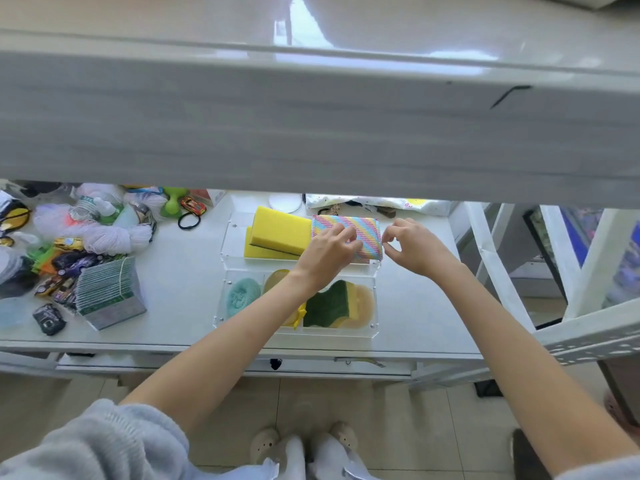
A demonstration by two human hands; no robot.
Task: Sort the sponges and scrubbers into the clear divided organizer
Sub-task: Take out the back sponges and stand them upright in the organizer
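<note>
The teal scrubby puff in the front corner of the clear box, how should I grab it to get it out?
Come straight down from above, since clear walls of the organizer close it in on the sides. Pinch the teal puff across its rounded top with your fingers; it looks soft and bunched, so it should squeeze and lift out easily.

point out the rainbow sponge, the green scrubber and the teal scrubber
rainbow sponge [360, 225]: head view, on its striped top face, above the hands
green scrubber [327, 304]: head view, on the middle of its dark green face
teal scrubber [242, 296]: head view, on the middle of its knitted surface
</note>
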